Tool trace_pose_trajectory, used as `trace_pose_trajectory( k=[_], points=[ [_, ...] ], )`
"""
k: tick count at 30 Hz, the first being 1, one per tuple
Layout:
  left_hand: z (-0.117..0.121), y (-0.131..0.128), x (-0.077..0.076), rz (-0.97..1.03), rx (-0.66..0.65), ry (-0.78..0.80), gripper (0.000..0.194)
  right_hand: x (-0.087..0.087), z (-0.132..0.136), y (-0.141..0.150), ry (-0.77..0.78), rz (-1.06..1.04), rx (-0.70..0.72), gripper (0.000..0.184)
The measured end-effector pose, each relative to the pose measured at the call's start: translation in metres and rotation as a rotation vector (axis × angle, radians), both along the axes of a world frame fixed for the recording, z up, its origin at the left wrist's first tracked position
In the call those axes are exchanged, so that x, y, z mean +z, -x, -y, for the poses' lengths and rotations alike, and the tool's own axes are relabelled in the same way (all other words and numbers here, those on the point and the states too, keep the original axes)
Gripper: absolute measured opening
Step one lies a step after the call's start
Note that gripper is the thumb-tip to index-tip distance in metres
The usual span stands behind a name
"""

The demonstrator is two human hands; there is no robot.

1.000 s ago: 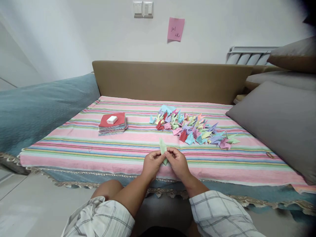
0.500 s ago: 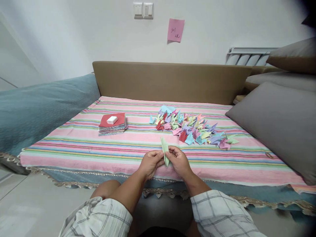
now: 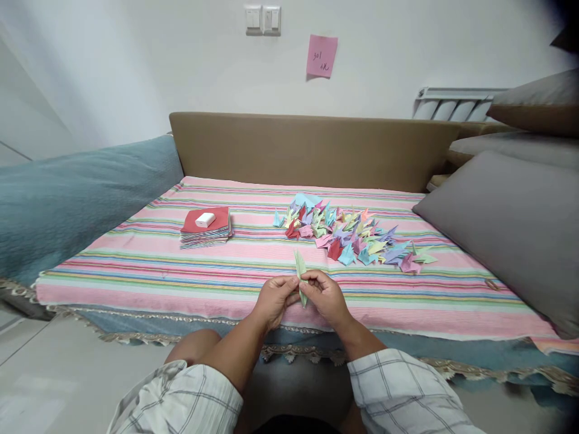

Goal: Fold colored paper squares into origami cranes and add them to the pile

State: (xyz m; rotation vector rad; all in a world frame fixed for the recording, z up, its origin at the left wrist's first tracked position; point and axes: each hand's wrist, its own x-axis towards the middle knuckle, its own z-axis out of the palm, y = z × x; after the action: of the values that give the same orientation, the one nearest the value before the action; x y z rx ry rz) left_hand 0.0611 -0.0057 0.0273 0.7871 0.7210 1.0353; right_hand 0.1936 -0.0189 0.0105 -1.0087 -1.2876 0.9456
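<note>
A narrow piece of folded pale green paper (image 3: 300,265) is held upright above the front part of the striped cloth. My left hand (image 3: 274,299) pinches it from the left, thumb and fingers closed at its middle. From the other side my right hand (image 3: 326,295) grips the same paper, its thumb and forefinger close to the left fingertips. The fingers cover the paper's middle. Just beyond the hands, to the right, lies a pile of many-coloured paper cranes (image 3: 348,232).
Left of the cranes stands a stack of coloured paper sheets (image 3: 206,232) with a white eraser-like block (image 3: 205,219) on top. Grey cushions (image 3: 506,223) lean at the right. A blue-covered armrest (image 3: 90,193) bounds the left, a brown backrest (image 3: 307,150) the rear.
The right thumb and forefinger have shifted slightly left on the green paper, which now looks narrower and more edge-on. The left hand has barely moved.
</note>
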Motion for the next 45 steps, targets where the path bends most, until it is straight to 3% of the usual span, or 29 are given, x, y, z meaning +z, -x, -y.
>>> trace_pose_trajectory(
  k=[4,9,13,21,30,38,45],
  points=[
    [0.0,0.0,0.0,-0.015,0.023,0.003,0.031,-0.001,0.0,0.003,0.024,-0.003,-0.04,0.027],
    [-0.001,0.0,-0.001,-0.028,-0.006,-0.039,0.034,0.002,0.001,0.002,0.051,-0.048,-0.018,0.023],
    [-0.003,-0.002,-0.006,-0.091,0.055,-0.089,0.031,0.003,0.001,0.0,0.071,-0.072,-0.001,0.019],
    [-0.004,0.001,-0.007,-0.414,0.217,-0.394,0.019,0.002,0.001,0.003,0.074,-0.107,0.005,0.017],
    [-0.008,0.0,-0.01,-0.236,0.133,-0.202,0.018,0.002,0.002,0.004,0.067,-0.093,0.049,0.017],
    [-0.002,-0.002,0.003,-0.067,0.061,-0.064,0.028,-0.001,-0.002,0.002,0.065,-0.233,0.061,0.017],
    [-0.002,-0.003,0.002,-0.017,0.071,-0.067,0.031,-0.01,-0.006,0.0,0.086,-0.311,0.075,0.015]
  ],
)
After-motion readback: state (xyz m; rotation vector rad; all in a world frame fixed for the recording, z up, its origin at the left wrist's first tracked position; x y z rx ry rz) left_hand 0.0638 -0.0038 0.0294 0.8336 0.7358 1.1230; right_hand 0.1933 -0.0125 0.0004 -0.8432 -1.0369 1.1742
